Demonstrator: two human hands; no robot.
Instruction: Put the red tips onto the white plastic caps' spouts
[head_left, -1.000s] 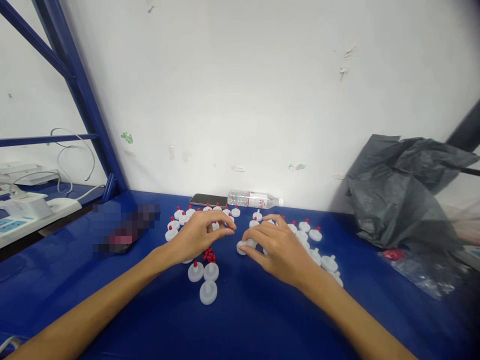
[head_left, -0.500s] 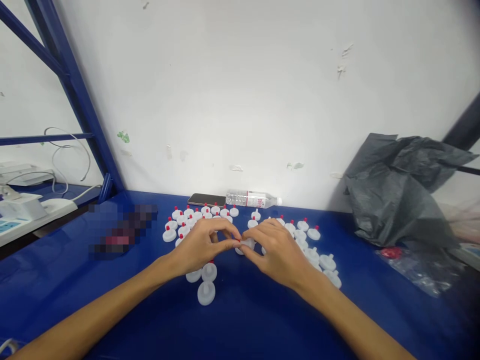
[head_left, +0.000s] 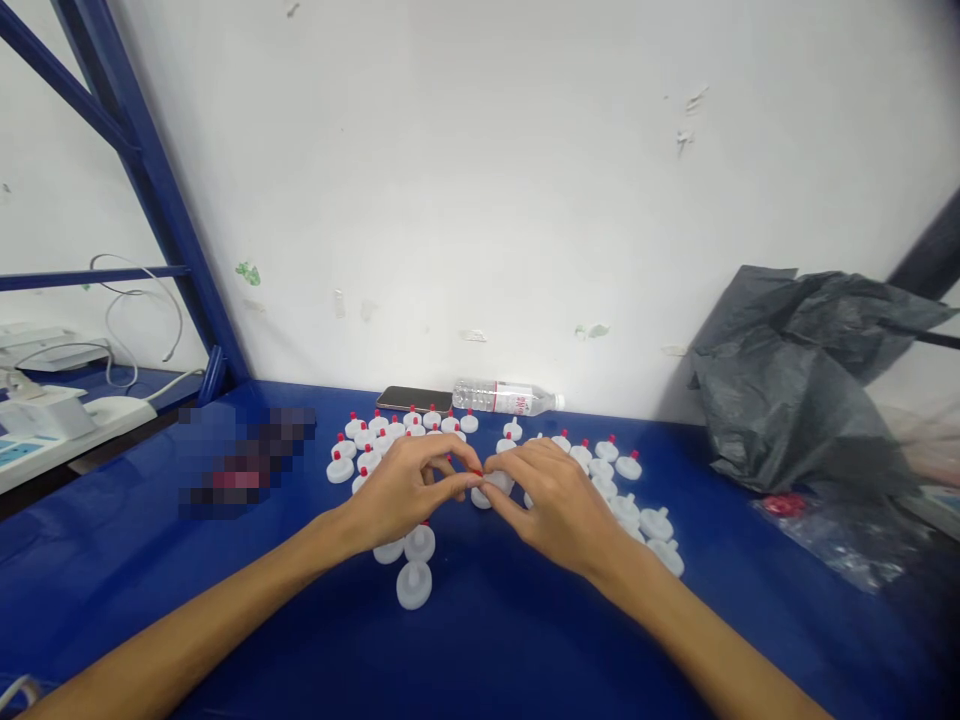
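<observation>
My left hand (head_left: 412, 485) pinches a small red cap (head_left: 478, 473) between thumb and fingertips; only a sliver of red shows. Against those fingertips, my right hand (head_left: 559, 505) is closed on a white round nozzle cap (head_left: 498, 484), its spout partly hidden by the fingers. Another white disc (head_left: 481, 497) shows just below it. To the left stand several white nozzle caps with red tips (head_left: 340, 467). Near my left wrist, a white nozzle cap without red (head_left: 414, 585) lies at the front. More white caps (head_left: 656, 525) lie around my right hand, some red-tipped, some bare.
A phone (head_left: 414, 400) and a clear water bottle (head_left: 508, 397) lie along the wall on the blue table (head_left: 480, 640). At right are a grey plastic bag (head_left: 802, 380) and a clear bag with red pieces (head_left: 832, 535). A power strip (head_left: 82, 440) sits far left.
Both hands stay together in nearly the same place. The fingertips have shifted slightly around the red cap, and the white piece shows a little more. The rest looks unmoved.
</observation>
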